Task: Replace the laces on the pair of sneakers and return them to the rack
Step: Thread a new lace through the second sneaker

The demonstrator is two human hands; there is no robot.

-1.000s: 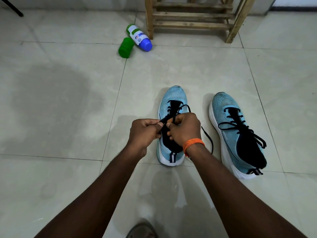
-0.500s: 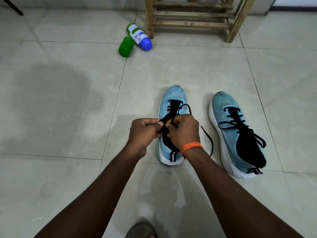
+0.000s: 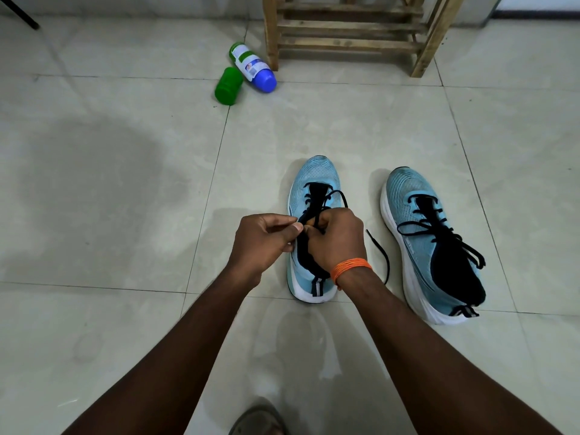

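Two light blue sneakers stand on the tiled floor, toes pointing away from me. Over the left sneaker [image 3: 314, 180] both my hands work its black lace [image 3: 378, 255]. My left hand [image 3: 263, 240] pinches the lace at the eyelets with thumb and forefinger. My right hand [image 3: 337, 240], with an orange band on the wrist, has its fingers curled round the lace; a loop rises beyond it and a loose end trails on the floor to its right. The right sneaker [image 3: 420, 246] stands apart, laced in black with loose ends. The wooden rack [image 3: 348, 42] stands at the far wall.
A white bottle with a blue cap [image 3: 254, 69] and a green cap [image 3: 228, 86] lie on the floor left of the rack's leg. A sandalled foot [image 3: 259, 420] shows at the bottom edge. A dark stand leg [image 3: 18, 11] crosses the top left corner.
My hands have stayed over the left sneaker, shifting only slightly as the fingers work the lace. The sneakers, bottle and cap have not moved.
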